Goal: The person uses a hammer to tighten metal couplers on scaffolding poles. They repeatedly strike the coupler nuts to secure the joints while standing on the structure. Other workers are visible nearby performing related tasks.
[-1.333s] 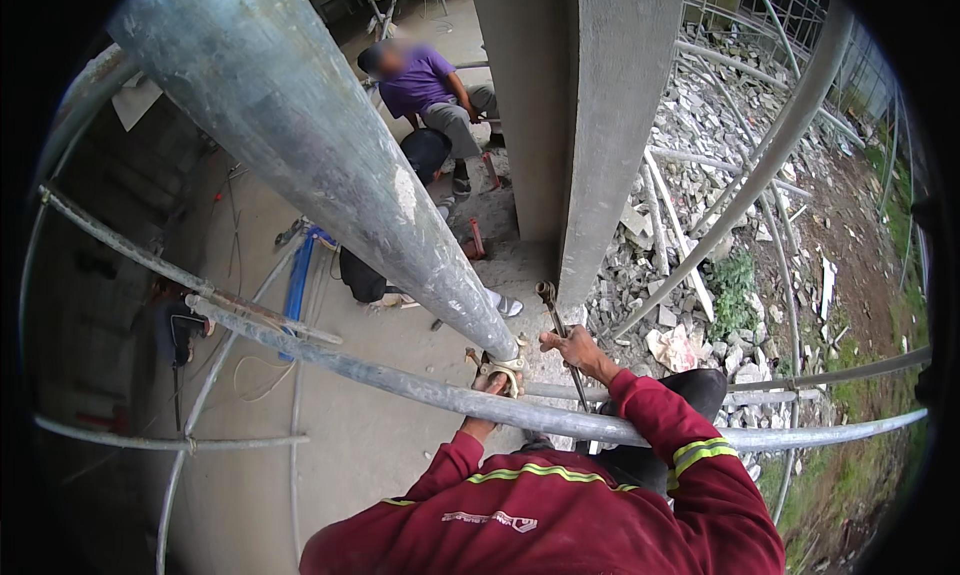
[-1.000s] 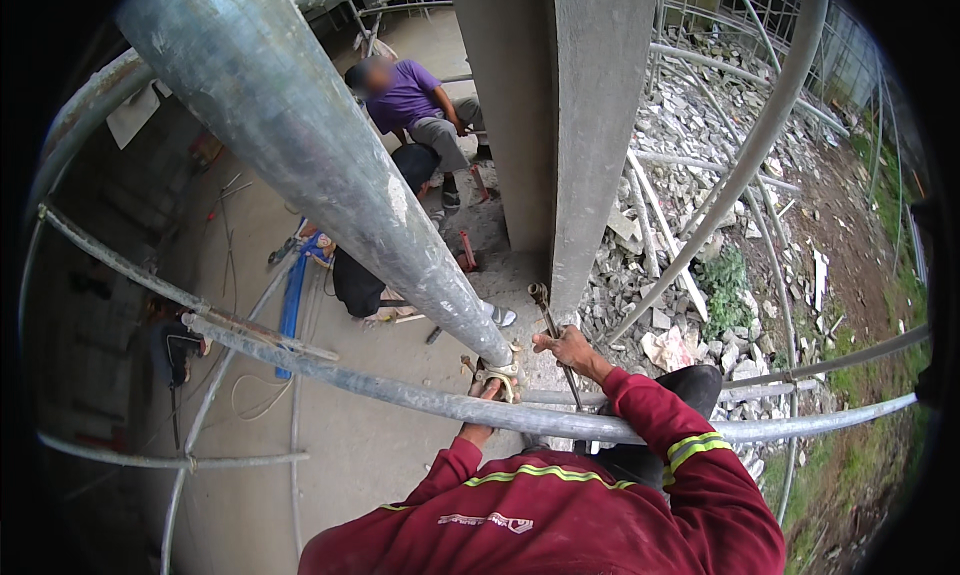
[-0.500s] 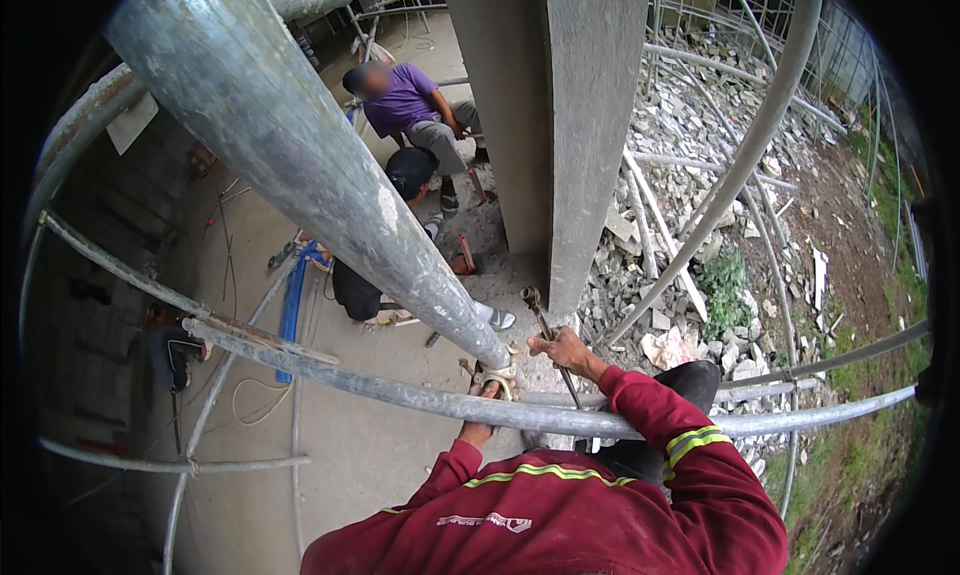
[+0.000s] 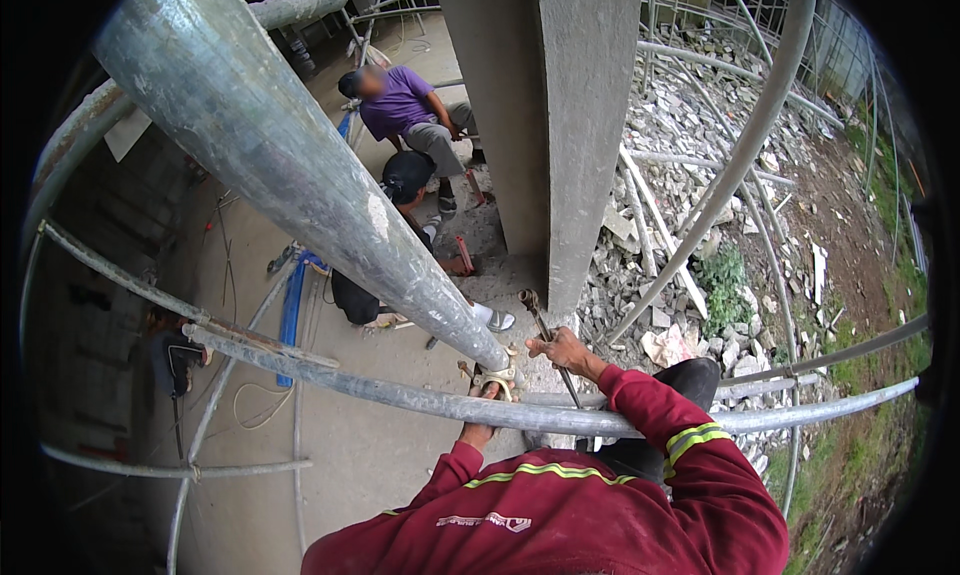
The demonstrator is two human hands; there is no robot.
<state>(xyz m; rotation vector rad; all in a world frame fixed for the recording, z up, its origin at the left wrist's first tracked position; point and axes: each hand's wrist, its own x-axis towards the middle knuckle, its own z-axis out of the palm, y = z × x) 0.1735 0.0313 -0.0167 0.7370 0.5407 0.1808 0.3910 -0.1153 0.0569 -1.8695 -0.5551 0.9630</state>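
Right hand [image 4: 562, 351] is closed around the shaft of a scaffold spanner [image 4: 545, 335], a slim dark metal bar with a socket head. Its long axis runs steeply, head up and to the left, lower end passing behind the horizontal scaffold tube [image 4: 400, 395]. Left hand [image 4: 478, 433] reaches under that tube toward the coupler [image 4: 492, 377]; its grip cannot be determined. Beyond stands a concrete column [image 4: 560, 125].

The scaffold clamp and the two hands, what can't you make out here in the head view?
- Left hand: mostly behind the horizontal pipe.
- Clamp: bolts too small to read.
- Wrench: lower end hidden by the right hand and the pipe.
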